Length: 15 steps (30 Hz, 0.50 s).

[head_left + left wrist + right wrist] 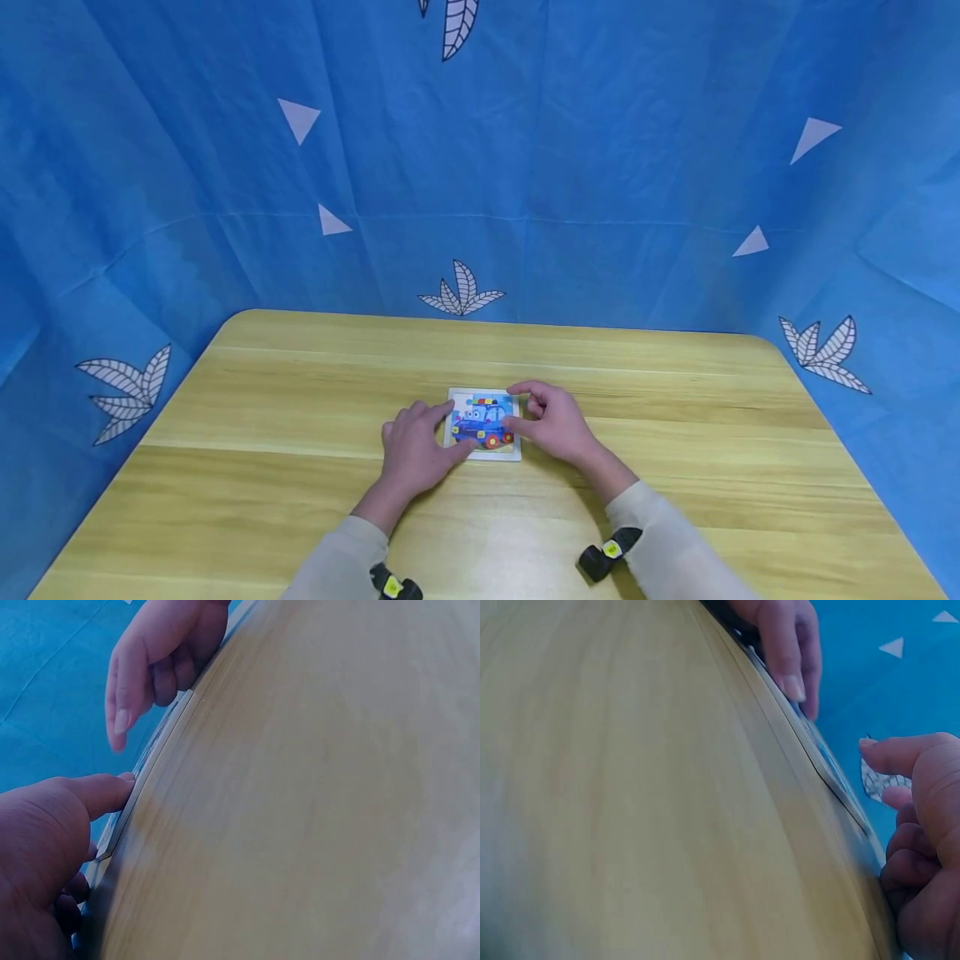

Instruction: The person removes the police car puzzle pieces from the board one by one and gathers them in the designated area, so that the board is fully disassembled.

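Note:
A small square jigsaw puzzle [483,414] with a white frame lies on the table, its picture a blue car with eyes and red-and-yellow wheels. My left hand [416,450] rests at its left and front edges; in the left wrist view the straight thumb [112,793] touches the frame. Over the right side of the puzzle is my right hand [557,422], forefinger by the far right corner and thumb over the picture. The right wrist view shows that thumb [900,754] raised off the puzzle, with the other fingers curled. Nothing shows between thumb and forefinger.
The wooden table [300,392] has rounded far corners. Behind it and along its sides hangs a blue cloth [600,167] with white triangles and leaf prints. Each wrist wears a black strap with a small device [597,562].

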Each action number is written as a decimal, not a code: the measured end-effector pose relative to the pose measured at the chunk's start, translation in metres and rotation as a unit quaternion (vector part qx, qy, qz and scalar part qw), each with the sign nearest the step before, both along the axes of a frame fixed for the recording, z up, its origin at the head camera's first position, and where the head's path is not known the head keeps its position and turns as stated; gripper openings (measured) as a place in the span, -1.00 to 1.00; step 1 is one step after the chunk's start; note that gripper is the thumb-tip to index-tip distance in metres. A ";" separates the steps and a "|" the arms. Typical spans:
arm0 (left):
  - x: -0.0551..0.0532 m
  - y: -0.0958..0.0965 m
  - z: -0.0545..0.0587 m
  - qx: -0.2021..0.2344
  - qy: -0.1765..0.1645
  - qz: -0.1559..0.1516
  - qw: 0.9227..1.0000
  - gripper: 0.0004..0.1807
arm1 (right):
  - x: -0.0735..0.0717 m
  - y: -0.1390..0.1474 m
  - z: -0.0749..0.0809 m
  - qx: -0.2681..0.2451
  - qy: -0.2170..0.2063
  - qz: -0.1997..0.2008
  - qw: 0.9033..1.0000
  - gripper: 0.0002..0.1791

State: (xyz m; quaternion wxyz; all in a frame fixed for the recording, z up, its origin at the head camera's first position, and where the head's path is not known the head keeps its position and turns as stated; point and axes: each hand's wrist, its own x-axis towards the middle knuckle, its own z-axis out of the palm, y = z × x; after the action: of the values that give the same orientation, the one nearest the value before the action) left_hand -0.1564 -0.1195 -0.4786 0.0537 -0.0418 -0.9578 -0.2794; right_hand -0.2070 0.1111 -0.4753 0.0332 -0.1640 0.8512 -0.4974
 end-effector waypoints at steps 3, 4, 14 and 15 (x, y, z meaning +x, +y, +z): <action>-0.001 0.000 0.000 -0.003 -0.001 0.000 1.000 -0.20 | 0.000 -0.011 0.002 0.003 -0.001 0.010 1.000 -0.57; -0.001 0.000 0.000 -0.004 -0.001 0.000 1.000 -0.20 | 0.000 -0.014 0.002 0.004 -0.001 0.015 1.000 -0.56; -0.001 0.000 0.000 -0.009 -0.003 -0.001 1.000 -0.20 | -0.012 -0.029 0.006 0.035 -0.003 0.076 0.996 -0.54; -0.001 0.000 0.000 -0.010 -0.003 -0.001 1.000 -0.20 | -0.014 -0.030 0.007 0.039 0.001 0.085 0.996 -0.55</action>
State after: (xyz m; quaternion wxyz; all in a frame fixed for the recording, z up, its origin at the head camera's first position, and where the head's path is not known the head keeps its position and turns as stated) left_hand -0.1572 -0.1199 -0.4781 0.0501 -0.0421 -0.9605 -0.2703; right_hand -0.2207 0.0815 -0.4687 0.0806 -0.2348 0.8531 -0.4589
